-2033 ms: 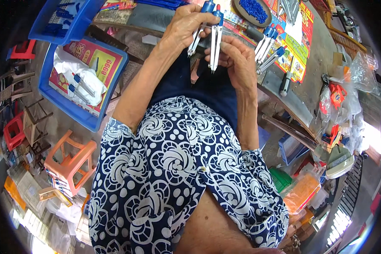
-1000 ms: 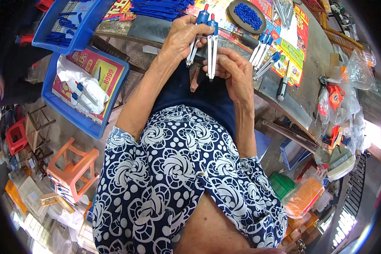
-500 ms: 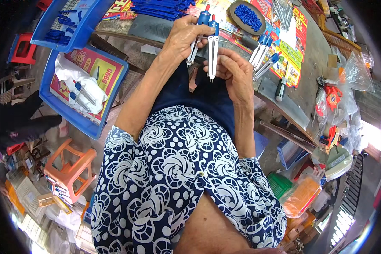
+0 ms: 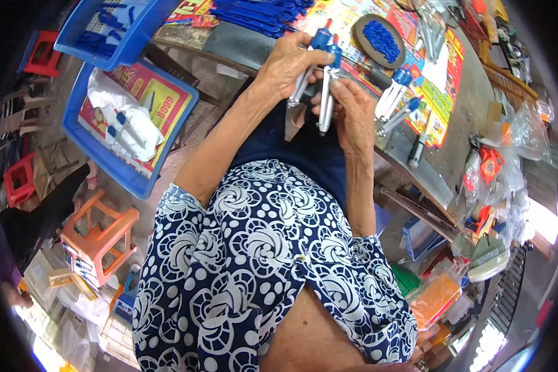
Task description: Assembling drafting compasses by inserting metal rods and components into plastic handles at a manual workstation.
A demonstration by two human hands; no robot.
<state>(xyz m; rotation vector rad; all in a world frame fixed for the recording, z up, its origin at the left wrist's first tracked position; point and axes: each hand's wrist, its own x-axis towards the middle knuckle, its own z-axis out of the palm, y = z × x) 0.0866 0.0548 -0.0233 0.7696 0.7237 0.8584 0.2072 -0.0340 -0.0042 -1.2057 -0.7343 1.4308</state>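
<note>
My left hand (image 4: 285, 67) is closed on the blue heads of two metal drawing compasses with red tips. One compass (image 4: 299, 88) hangs on the left, its head between thumb and fingers. The other compass (image 4: 327, 102) is to its right, legs together and pointing down toward my lap. My right hand (image 4: 355, 118) is closed round the legs of this right-hand compass, thumb in front and fingertips partly hidden behind it. More compasses with blue heads (image 4: 398, 87) lie on the table edge just right of my right hand.
A round dish (image 4: 361, 26) of small blue parts sits on printed sheets. Long blue pieces (image 4: 254, 13) are heaped at the back. A black-handled screwdriver (image 4: 417, 150) lies near the table edge. At left stand a blue tray (image 4: 80, 133) with compasses on a white cloth and an orange stool (image 4: 99, 239).
The right-hand compass has turned, so its legs now look like one narrow bar. My right fingers have come in against its legs. The whole view has shifted slightly.
</note>
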